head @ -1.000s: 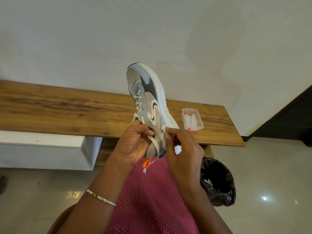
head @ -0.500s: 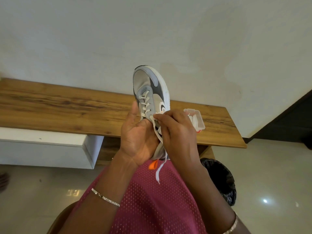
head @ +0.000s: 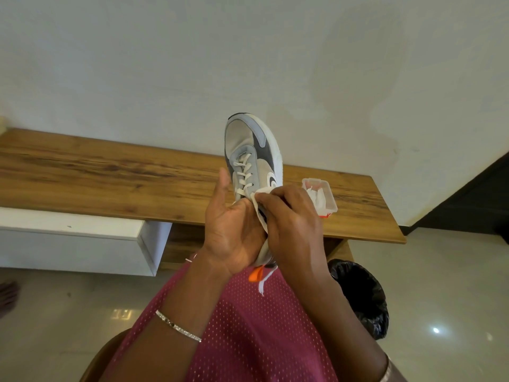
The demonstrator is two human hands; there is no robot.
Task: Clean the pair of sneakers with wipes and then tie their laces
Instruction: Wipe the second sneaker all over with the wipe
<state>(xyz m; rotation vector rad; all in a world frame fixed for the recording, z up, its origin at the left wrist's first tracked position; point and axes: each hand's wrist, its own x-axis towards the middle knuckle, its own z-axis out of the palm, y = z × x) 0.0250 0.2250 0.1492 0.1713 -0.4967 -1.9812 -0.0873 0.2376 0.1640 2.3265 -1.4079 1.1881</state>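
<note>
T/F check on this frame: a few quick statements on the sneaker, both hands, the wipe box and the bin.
1. The sneaker is held toe up, away from the person. True.
2. The right hand pinches a white lace. True.
3. The wipe box stands on the floor. False: it stands on the wooden bench.
4. The bin has a white liner. False: its liner is black.
5. Both sneakers are in view. False: only one shows.
6. The left hand holds the sneaker's heel end. True.
</note>
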